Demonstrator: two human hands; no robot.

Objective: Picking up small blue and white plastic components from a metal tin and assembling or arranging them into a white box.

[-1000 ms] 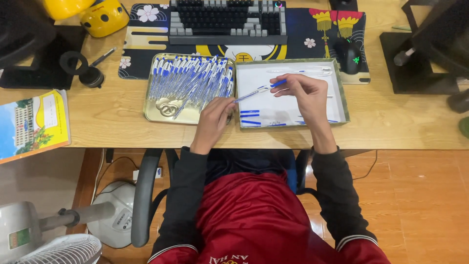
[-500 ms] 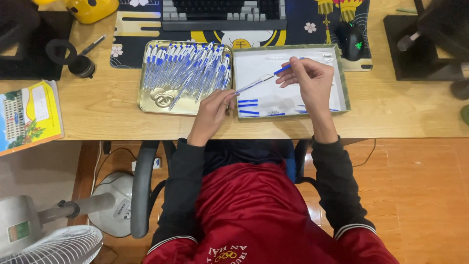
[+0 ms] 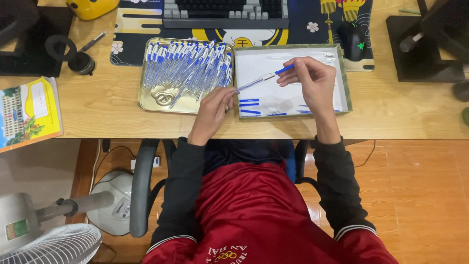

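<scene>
Pen (image 3: 261, 79), blue and clear, being held slantwise over the near left part of the white box (image 3: 342, 73), between both hands. Right hand (image 3: 312, 80) is pinching the blue upper end with fingertips closed on it; left hand (image 3: 214, 105) is gripping the lower tip end, fingers curled, at the box's left edge. Box is sitting on the desk (image 3: 97, 122), a few loose blue pen parts (image 3: 249, 101) lying along its near side. Just left of it, touching or nearly so, a gold tray (image 3: 146, 100) is carrying a heap of like pens (image 3: 188, 66). Beyond both: keyboard (image 3: 224, 12) on a patterned mat (image 3: 132, 24), black mouse (image 3: 352, 41) to the right. Booklet (image 3: 27, 112) is lying at the desk's far left edge
</scene>
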